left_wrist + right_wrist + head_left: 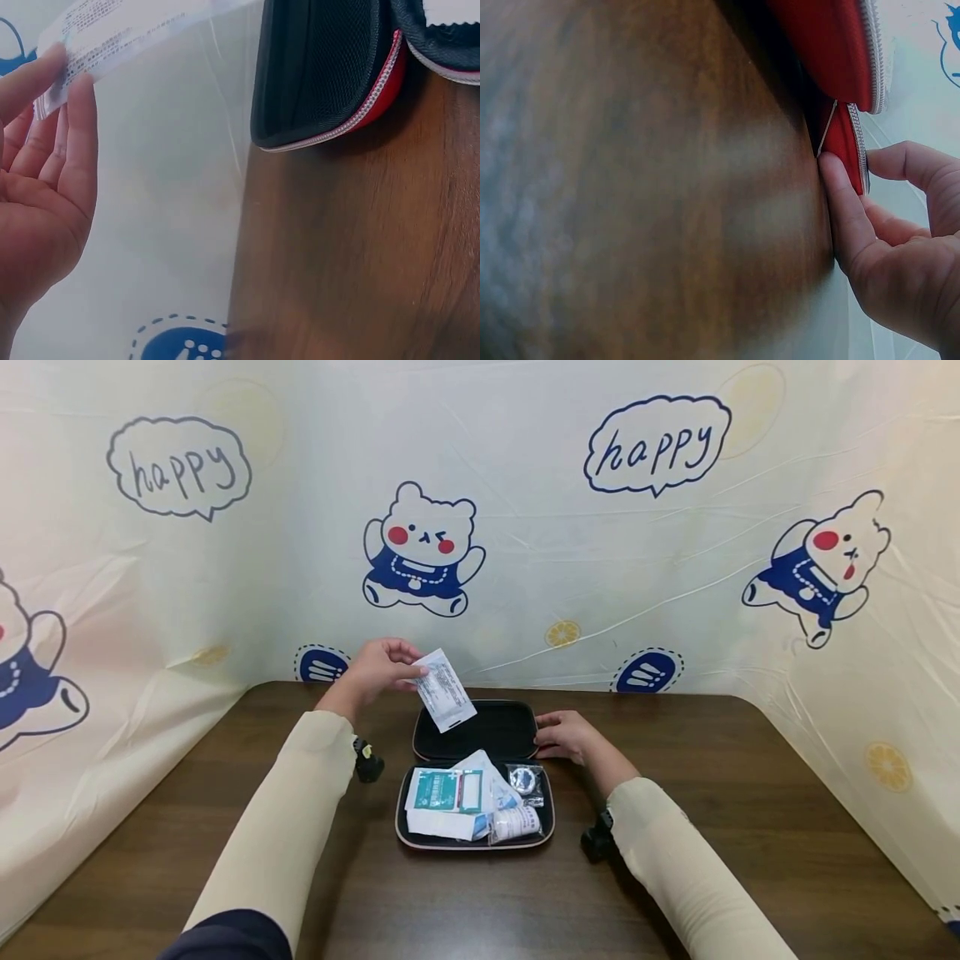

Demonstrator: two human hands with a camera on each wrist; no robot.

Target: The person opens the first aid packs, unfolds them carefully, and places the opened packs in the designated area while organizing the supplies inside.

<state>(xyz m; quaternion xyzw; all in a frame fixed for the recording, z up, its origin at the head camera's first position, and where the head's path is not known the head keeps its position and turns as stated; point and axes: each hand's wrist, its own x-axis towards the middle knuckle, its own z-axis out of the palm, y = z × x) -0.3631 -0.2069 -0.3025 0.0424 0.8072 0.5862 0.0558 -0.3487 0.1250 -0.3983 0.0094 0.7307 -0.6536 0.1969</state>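
My left hand (381, 670) pinches a white printed packet (446, 691) by its upper corner, above the open lid of a case. In the left wrist view the packet (112, 34) lies between thumb and fingers. My right hand (567, 735) grips the right edge of the case lid (498, 731). Its thumb and fingers stand on either side of the red, zip-edged lid (846, 142) in the right wrist view. The black-lined zip case (475, 845) lies open. Inside are a green-and-white packet (438, 790), several white packets, a wrapped white roll (515, 823) and a small bagged round item (524, 779).
The case stands on a brown wooden table (645, 893). Behind the table hangs a pale curtain (525, 560) with bear drawings and "happy" bubbles. Dark wrist cameras sit by the left cuff (368, 762) and the right cuff (597, 837).
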